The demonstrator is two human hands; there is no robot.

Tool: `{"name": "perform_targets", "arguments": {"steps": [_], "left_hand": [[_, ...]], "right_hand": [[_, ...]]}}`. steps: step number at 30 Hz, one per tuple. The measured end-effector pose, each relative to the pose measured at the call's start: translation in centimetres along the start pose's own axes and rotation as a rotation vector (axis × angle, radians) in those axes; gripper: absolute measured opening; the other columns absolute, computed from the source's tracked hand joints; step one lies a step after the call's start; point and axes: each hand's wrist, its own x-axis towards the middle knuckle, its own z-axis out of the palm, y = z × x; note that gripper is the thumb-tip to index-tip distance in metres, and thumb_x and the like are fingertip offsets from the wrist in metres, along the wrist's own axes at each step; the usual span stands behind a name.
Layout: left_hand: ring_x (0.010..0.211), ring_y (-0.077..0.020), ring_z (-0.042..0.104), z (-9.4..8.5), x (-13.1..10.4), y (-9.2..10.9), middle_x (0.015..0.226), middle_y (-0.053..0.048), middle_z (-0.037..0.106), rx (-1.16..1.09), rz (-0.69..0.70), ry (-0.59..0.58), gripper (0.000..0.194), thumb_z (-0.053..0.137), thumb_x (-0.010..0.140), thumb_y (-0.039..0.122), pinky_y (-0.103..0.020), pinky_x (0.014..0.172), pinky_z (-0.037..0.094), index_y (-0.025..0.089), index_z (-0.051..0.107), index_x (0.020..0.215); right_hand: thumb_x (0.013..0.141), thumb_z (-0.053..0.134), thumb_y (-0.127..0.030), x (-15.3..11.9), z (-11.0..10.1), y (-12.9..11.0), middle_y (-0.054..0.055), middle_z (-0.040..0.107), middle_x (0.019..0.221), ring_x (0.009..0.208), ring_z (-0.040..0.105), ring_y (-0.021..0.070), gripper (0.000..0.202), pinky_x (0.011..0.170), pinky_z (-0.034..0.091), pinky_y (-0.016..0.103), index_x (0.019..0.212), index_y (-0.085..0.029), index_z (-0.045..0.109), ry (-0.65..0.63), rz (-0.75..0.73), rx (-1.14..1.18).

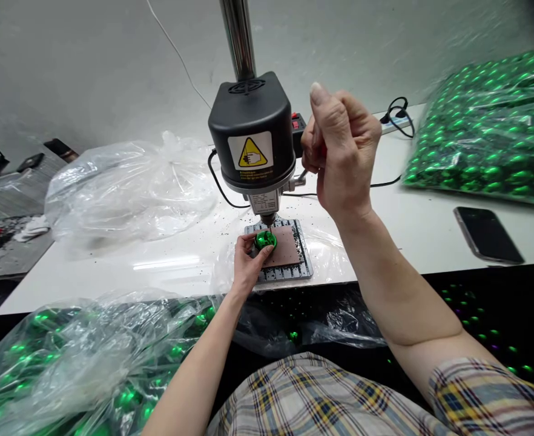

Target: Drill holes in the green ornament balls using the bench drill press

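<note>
A shiny green ball (266, 240) sits under the bit of a black bench drill press (251, 133). My left hand (247, 260) grips the ball from the left, thumb and fingers around its sides, on a brownish board (289, 245). That board lies on the slotted metal base (306, 266) of the drill press, strewn with dark shavings. My right hand (344, 148) is raised at the drill's right side, its fingers closed around the feed lever (302, 178); most of the lever is hidden behind the hand.
A clear bag of green balls (489, 130) stands at the back right, near a phone (488, 235). Crumpled clear plastic (131, 188) covers the table's left. Another bag of green balls (80, 363) lies at the front left. A power strip (394, 124) is behind.
</note>
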Motion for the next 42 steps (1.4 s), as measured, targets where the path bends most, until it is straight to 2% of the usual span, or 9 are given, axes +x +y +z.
{"name": "perform_targets", "arguments": {"steps": [4, 9, 20, 29, 34, 38, 42], "left_hand": [[0.099, -0.0196, 0.061, 0.8, 0.3, -0.3, 0.106, -0.006, 0.065, 0.051, 0.058, -0.002, 0.044, 0.08, 0.07, 0.034, -0.034, 0.09, 0.044, 0.019, 0.058, 0.105], [0.111, -0.0241, 0.052, 0.5, 0.4, -0.8, 0.106, -0.007, 0.062, 0.263, 0.135, -0.016, 0.047, 0.078, 0.072, 0.038, -0.038, 0.098, 0.04, 0.024, 0.065, 0.114], [0.11, -0.026, 0.047, 0.9, 0.1, -1.1, 0.109, -0.007, 0.06, 0.339, 0.204, -0.026, 0.048, 0.078, 0.072, 0.039, -0.041, 0.101, 0.037, 0.026, 0.066, 0.116], [0.113, -0.0265, 0.045, 0.6, 0.1, -1.2, 0.111, -0.008, 0.058, 0.342, 0.177, -0.027, 0.051, 0.079, 0.07, 0.038, -0.041, 0.102, 0.037, 0.026, 0.065, 0.118], [0.113, -0.0272, 0.045, 0.7, 0.2, -1.3, 0.111, -0.008, 0.06, 0.328, 0.192, -0.028, 0.052, 0.08, 0.07, 0.039, -0.042, 0.102, 0.037, 0.027, 0.066, 0.118], [0.113, -0.0269, 0.046, 0.7, 0.2, -1.6, 0.111, -0.009, 0.06, 0.337, 0.195, -0.014, 0.053, 0.08, 0.069, 0.038, -0.041, 0.102, 0.038, 0.026, 0.065, 0.118], [0.113, -0.0268, 0.046, 0.8, 0.1, -1.8, 0.112, -0.008, 0.061, 0.324, 0.215, -0.011, 0.052, 0.08, 0.069, 0.036, -0.041, 0.102, 0.038, 0.027, 0.065, 0.118]], "right_hand": [[0.09, 0.059, -0.047, 0.0, 0.0, 0.0, -0.004, 0.032, 0.051, 0.042, 0.028, 0.0034, 0.052, 0.038, 0.024, 0.021, 0.062, -0.016, 0.029, 0.004, 0.019, -0.064], [0.091, 0.059, -0.042, 0.0, 0.0, 0.1, -0.004, 0.033, 0.051, 0.041, 0.028, 0.003, 0.05, 0.038, 0.024, 0.02, 0.06, -0.015, 0.03, 0.011, 0.003, -0.024], [0.088, 0.062, -0.042, 0.0, 0.1, 0.1, -0.003, 0.031, 0.05, 0.041, 0.028, 0.0034, 0.052, 0.04, 0.022, 0.02, 0.06, -0.015, 0.029, 0.014, 0.007, 0.004], [0.088, 0.064, -0.041, 0.0, -0.1, 0.2, -0.004, 0.03, 0.048, 0.039, 0.026, 0.0035, 0.052, 0.036, 0.018, 0.021, 0.059, -0.015, 0.029, -0.007, 0.024, 0.009], [0.089, 0.063, -0.035, -1.3, 0.1, -0.1, -0.003, 0.031, 0.045, 0.039, 0.025, 0.0034, 0.054, 0.037, 0.019, 0.022, 0.052, -0.013, 0.03, 0.036, -0.049, -0.008], [0.088, 0.064, -0.034, -3.2, 0.1, -0.7, -0.002, 0.03, 0.045, 0.04, 0.03, 0.0041, 0.057, 0.041, 0.02, 0.023, 0.05, -0.011, 0.029, 0.056, -0.073, -0.077], [0.09, 0.059, -0.024, -4.7, -0.4, -0.3, -0.002, 0.025, 0.044, 0.041, 0.03, 0.0038, 0.055, 0.044, 0.018, 0.024, 0.05, -0.01, 0.024, 0.037, -0.149, -0.092]]}}
